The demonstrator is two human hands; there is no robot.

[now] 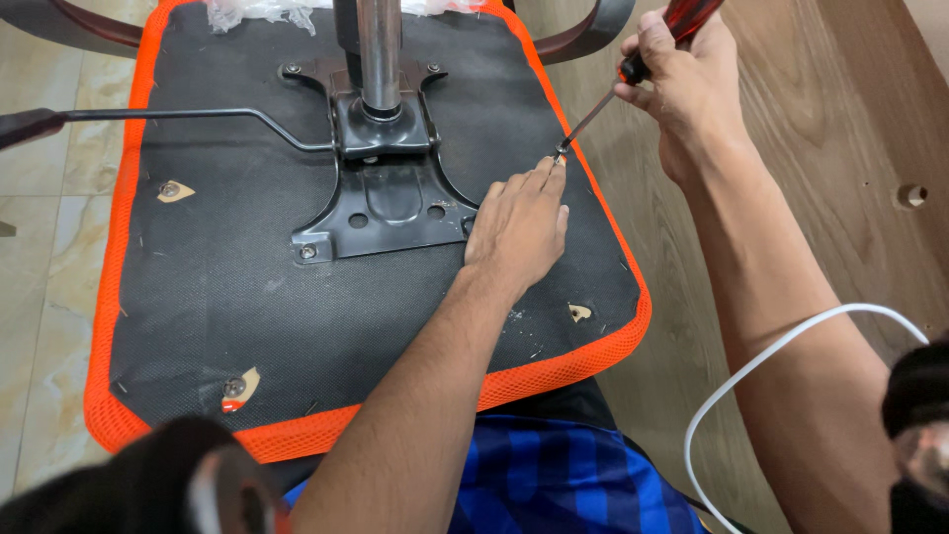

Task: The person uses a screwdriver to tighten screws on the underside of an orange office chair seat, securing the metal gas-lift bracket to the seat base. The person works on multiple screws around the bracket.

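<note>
On the upturned seat (pixel 297 297), the left hand (pixel 519 225) lies flat, the right hand (pixel 687 84) clasping a screwdriver (pixel 633 71), handle cut off.

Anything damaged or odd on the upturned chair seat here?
Yes. The black underside fabric is torn open at several spots, baring pale wood: left, lower left, lower right. White crumbs lie near the lower right hole.
</note>
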